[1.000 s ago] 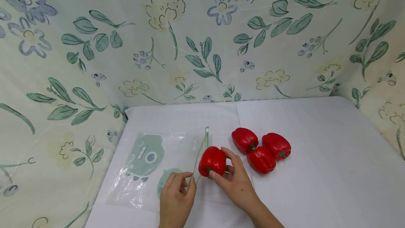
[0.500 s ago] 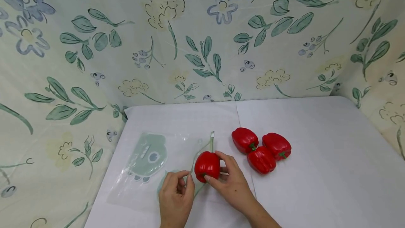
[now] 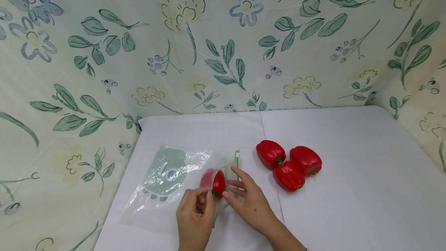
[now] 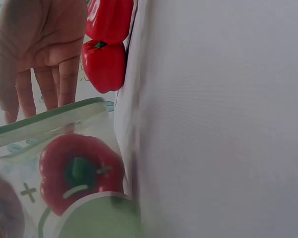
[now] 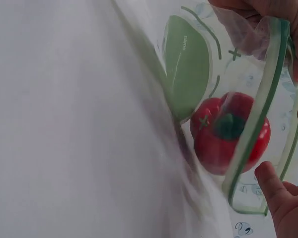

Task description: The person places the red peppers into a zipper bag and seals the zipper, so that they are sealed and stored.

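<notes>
A red bell pepper (image 3: 218, 184) sits mostly inside a clear zip bag (image 3: 202, 158) with green cartoon prints and a green-edged mouth. In the right wrist view, the pepper (image 5: 223, 144) shows through the bag wall, its green stem toward the camera. My left hand (image 3: 195, 216) pinches the near edge of the bag's mouth between thumb and fingers. At the mouth's right side, my right hand (image 3: 252, 204) has its fingers extended beside the pepper. Its thumb tip is close to the pepper; I cannot tell whether they touch.
Three more red bell peppers (image 3: 289, 176) lie clustered right of the bag on the white-covered table (image 3: 348, 189). A floral cloth (image 3: 223, 61) hangs behind the table and along both sides.
The pepper has moved left, from the right hand's grip into the bag's mouth. My right hand has followed it left and loosened its fingers. My left hand keeps pinching the bag edge.
</notes>
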`<action>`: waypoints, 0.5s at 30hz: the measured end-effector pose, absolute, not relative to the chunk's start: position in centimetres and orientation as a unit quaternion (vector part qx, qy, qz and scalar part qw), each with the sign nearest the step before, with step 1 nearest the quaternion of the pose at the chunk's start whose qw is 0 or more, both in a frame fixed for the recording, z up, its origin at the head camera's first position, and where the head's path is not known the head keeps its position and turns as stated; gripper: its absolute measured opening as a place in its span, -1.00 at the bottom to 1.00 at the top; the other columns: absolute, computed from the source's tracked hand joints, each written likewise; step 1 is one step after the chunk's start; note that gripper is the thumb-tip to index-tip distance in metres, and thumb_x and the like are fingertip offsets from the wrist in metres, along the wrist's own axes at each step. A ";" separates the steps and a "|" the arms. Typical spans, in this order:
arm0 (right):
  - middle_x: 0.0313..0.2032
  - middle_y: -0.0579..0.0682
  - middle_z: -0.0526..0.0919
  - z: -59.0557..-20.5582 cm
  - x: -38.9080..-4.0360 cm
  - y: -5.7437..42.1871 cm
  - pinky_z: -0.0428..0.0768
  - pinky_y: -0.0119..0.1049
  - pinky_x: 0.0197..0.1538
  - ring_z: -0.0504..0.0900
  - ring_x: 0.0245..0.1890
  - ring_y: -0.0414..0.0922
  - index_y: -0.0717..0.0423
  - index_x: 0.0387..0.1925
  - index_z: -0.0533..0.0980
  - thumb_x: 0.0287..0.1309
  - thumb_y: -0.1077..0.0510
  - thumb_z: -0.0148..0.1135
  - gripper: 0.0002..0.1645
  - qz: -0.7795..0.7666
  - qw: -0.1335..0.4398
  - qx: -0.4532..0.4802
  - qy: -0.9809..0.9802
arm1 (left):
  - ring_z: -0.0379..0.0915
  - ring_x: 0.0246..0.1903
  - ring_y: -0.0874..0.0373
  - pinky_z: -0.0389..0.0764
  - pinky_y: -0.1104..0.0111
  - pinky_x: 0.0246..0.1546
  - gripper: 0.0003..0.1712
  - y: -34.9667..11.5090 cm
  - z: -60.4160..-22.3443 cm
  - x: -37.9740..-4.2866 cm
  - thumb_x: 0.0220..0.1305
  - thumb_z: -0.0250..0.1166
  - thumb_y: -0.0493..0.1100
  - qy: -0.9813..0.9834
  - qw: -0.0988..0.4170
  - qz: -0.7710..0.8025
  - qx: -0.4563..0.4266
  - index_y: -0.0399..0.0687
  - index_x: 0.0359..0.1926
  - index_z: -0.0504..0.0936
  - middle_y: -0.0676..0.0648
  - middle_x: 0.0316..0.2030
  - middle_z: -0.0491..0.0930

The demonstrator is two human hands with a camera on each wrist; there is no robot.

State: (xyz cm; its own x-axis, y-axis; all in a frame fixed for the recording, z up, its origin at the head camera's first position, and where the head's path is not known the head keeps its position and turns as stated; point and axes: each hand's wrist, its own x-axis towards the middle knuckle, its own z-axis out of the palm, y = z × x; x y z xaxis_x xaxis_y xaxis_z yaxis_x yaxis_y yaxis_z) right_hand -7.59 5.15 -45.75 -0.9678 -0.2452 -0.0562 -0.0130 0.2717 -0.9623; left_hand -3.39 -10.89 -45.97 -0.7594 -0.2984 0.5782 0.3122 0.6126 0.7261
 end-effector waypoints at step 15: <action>0.18 -0.13 0.57 -44.7 -7.1 8.7 0.70 -0.34 0.08 0.65 0.10 -0.11 -0.28 0.18 0.50 0.21 0.23 0.41 -0.43 -0.578 -0.020 -0.044 0.815 | 0.31 -0.55 0.45 0.40 0.65 -0.65 -0.67 -10.8 -46.2 -3.5 0.05 0.40 -0.54 -0.812 0.356 -0.462 -0.014 -0.04 -0.28 0.68 0.15 -0.49 0.39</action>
